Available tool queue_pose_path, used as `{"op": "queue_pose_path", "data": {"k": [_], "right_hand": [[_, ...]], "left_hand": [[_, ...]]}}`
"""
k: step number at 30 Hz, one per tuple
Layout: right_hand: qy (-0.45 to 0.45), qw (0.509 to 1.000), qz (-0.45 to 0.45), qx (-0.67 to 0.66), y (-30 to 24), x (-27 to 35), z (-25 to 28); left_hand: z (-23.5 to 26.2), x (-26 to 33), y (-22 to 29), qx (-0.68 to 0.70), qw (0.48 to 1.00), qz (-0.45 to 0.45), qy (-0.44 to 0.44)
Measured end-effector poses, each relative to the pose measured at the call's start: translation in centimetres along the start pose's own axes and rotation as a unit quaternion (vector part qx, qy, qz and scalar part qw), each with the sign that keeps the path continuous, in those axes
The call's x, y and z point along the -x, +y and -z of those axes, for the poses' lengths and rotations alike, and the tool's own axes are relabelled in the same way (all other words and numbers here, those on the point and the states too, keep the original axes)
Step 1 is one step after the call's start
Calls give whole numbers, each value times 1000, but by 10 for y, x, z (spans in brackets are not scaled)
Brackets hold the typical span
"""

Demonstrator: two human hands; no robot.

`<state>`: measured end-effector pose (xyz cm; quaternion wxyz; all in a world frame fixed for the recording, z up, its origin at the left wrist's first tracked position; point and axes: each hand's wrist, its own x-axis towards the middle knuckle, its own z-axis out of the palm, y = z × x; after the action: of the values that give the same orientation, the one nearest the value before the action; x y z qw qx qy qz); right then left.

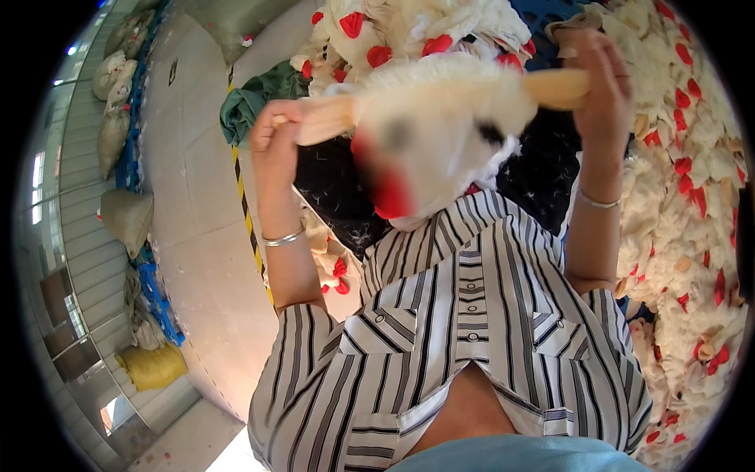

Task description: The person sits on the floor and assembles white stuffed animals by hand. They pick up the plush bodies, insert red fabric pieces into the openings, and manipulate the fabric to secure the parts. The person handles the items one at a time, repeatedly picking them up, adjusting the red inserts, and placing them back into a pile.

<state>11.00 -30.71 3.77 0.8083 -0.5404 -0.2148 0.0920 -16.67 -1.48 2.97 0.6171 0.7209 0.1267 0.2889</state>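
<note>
I hold a white plush toy (440, 118) with a red patch and tan limbs up in front of my chest; it is blurred. My left hand (274, 135) is closed around one tan limb (326, 119) at its left end. My right hand (602, 79) grips the other tan limb (558, 86) at its right end. The toy stretches between both hands. A silver bangle sits on each wrist. Below the toy lies a dark cloth (334, 189) flecked with white fluff, above my striped shirt (464, 330).
Heaps of similar white and red plush toys (692, 197) fill the right side and the top (377, 31). A green cloth (245, 102) lies by yellow-black floor tape (245, 208). Stuffed sacks (126, 220) and a yellow sack (153, 366) line the left wall.
</note>
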Motion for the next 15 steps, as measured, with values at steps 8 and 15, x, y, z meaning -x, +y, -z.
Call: {"op": "queue_pose_path", "data": {"k": [8, 15], "right_hand": [[-223, 962, 43, 155, -7, 13, -54], [1, 993, 89, 77, -12, -29, -60]], "left_hand": [[-69, -26, 8, -313, 935, -99, -134], [-132, -33, -2, -171, 954, 123, -215]]}}
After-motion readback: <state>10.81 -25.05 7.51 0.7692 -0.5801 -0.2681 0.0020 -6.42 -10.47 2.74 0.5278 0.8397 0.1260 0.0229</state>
